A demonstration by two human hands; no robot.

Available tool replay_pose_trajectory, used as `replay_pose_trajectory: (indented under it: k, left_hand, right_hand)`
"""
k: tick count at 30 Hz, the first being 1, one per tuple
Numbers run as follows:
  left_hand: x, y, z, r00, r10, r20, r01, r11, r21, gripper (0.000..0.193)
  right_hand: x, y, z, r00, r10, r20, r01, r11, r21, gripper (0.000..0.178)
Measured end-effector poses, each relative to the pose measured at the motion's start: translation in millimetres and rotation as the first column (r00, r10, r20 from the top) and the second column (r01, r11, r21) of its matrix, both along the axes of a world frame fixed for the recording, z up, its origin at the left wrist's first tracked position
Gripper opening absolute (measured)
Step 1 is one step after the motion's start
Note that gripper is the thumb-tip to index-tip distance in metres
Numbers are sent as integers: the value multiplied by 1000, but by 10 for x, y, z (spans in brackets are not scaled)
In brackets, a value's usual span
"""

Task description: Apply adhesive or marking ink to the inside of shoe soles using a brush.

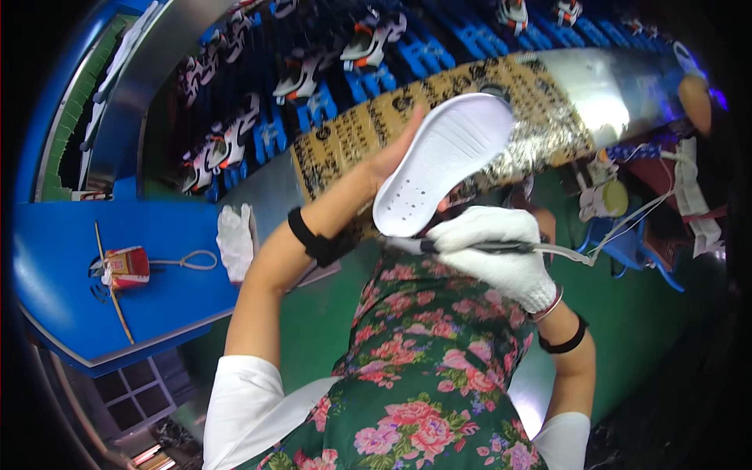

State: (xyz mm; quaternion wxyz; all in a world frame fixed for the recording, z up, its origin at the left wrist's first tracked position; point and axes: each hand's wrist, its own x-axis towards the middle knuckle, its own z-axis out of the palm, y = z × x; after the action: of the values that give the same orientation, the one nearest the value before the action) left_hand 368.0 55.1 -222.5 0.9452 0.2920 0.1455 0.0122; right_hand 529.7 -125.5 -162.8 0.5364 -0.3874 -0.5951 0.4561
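A white foam shoe sole [446, 160] is tilted up in front of me, with grooves across its wide end and several small holes toward its narrow end. My bare left hand [392, 157] grips it by the left edge, the fingers partly hidden behind it. A white knitted glove covers my right hand [493, 254], which is closed around a dark pen-like tool [513, 247]. From the tool's rear a pale tube [570, 254] runs off to the right. Its tip [403, 244] is close to the sole's narrow lower end; whether they touch I cannot tell.
Beyond my hands runs a metal ledge [580, 70] partly covered with taped cardboard [345, 141]. Behind it, shoes [298, 78] sit on blue racks [423, 55]. On the blue table [63, 298] at left lie a white glove [235, 243] and a red container [128, 266] with a stick.
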Motion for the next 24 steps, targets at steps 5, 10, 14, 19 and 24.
replay_pose_trajectory:
  k: [5,10,14,19,24]
  left_hand:
    - [60,86,-322,824,554,122,-561,827,33,66]
    - [-155,-283,99,466,884,-30,-811,413,-414,56]
    - [-651,-785,-48,777,618,123,-551,761,-343,82]
    - [-524,-1172,-160,824,566,-21,-396,549,-736,74]
    - [-132,-1358,54,783,605,143,-422,686,-592,83]
  right_hand:
    - [96,63,-175,757,-417,-502,212,885,-415,20]
    - [-34,112,-450,589,-513,-625,216,845,-490,20]
    - [-131,137,-616,542,-494,-680,149,853,-501,21]
    - [-153,193,-474,643,-419,-641,176,895,-409,21]
    - [11,131,-38,800,-438,-411,355,897,-264,23]
